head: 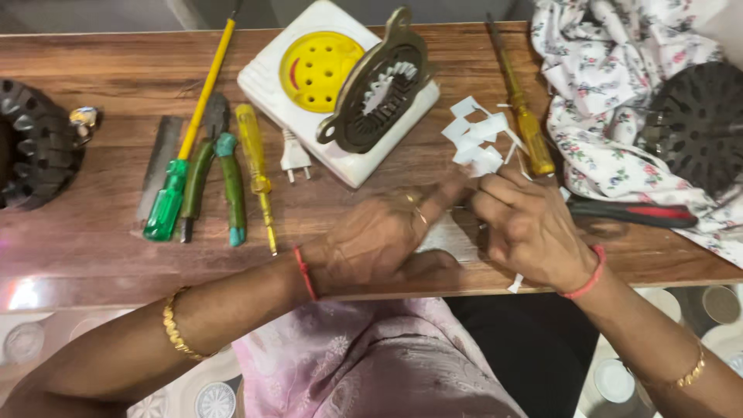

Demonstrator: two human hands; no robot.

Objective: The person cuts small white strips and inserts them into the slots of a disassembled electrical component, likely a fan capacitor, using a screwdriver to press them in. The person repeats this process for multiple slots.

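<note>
Plainly, both hands meet at the front edge of the wooden surface (93,255), working at something small and white.

Far out to the left of the left hand (371,244) lies a row of tools: a green-handled screwdriver (182,155), a pair of green-handled pliers (217,178) and a slim yellow tester screwdriver (255,166). Just beyond the left hand sits a white square appliance with a yellow dial (309,77), a dark round toothed metal part (383,89) leaning on it.

The left hand's grip looks drawn together, fingers stretched towards the right hand, but what they pinch is hidden and blurred, so I cannot tell for sure. Between and just past the two hands lies a heap of white paper strips (476,139). These look feather-light, thin and limp, likely to crease or tear; I would judge they are best taken at an end between thumb and fingertip.

The right hand (530,228) is curled shut, and a white sliver pokes out beneath its palm, so it seems closed on a strip. Right of it lie a yellow-handled screwdriver (526,116), red-and-black pliers (635,213) and a floral cloth (611,70).
</note>
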